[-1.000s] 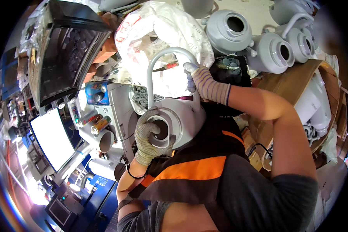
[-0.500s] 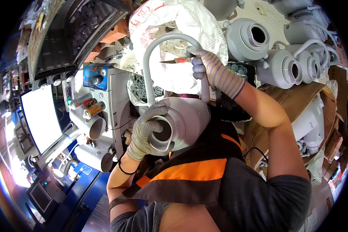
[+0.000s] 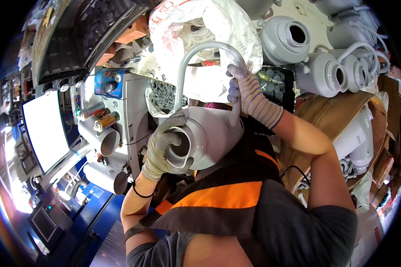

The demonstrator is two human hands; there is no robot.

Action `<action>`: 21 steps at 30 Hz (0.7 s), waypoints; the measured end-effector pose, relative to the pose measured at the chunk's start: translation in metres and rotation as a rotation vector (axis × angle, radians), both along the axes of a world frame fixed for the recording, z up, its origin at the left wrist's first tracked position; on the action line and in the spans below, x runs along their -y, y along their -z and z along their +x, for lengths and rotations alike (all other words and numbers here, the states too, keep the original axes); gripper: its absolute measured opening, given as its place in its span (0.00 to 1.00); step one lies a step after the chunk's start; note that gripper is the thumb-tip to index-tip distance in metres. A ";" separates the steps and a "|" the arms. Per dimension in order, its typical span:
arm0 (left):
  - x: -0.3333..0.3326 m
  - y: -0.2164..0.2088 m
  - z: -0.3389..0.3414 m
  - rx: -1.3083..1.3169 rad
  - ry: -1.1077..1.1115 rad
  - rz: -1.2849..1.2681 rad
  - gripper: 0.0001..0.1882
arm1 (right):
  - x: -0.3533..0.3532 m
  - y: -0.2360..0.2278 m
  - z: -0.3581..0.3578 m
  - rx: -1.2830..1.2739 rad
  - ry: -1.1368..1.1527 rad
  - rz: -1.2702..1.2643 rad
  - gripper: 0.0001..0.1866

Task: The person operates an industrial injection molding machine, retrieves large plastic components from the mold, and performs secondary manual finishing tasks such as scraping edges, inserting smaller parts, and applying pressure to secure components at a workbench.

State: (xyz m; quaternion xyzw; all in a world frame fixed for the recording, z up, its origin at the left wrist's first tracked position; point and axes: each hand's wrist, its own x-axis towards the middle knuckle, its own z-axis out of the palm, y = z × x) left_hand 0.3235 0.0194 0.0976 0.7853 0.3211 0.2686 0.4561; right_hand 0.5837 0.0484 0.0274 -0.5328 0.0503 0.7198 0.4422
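A glossy grey plastic can [image 3: 218,133] with a wide round neck lies tilted against my apron, its mouth toward the lower left. My left hand [image 3: 162,151] wears a striped knit glove and is closed round the neck's rim, fingers curling over the mouth. Gloved alike, my right hand [image 3: 245,86] grips the can's tall hoop handle [image 3: 211,44] near its right end. Beyond the hoop shows a narrow red-wrapped strip, likely a knife handle [image 3: 210,63]; whether it touches my right hand I cannot tell.
A white sack [image 3: 165,40] with pale rings inside stands ahead, beside a bag of grey small parts [image 3: 162,95]. A black crate of discs [image 3: 276,89] is at its right. Similar grey cans [image 3: 321,73] crowd the right; a cardboard box [image 3: 316,111] holds grey parts. A bright screen [image 3: 47,129] stands left.
My right hand has slid down the hoop handle. The can has tipped slightly to the left with my left hand. The knife's blade, plain before, is now hardly visible.
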 end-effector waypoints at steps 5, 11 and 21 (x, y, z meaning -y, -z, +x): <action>0.004 -0.003 0.001 -0.022 0.006 0.022 0.23 | 0.020 0.002 0.007 -0.052 0.041 -0.029 0.11; 0.007 -0.002 0.003 -0.030 -0.022 0.040 0.23 | 0.029 -0.003 0.005 0.129 0.086 0.018 0.12; 0.002 0.001 0.015 -0.009 0.056 0.024 0.23 | 0.028 -0.016 -0.003 0.263 -0.065 0.141 0.15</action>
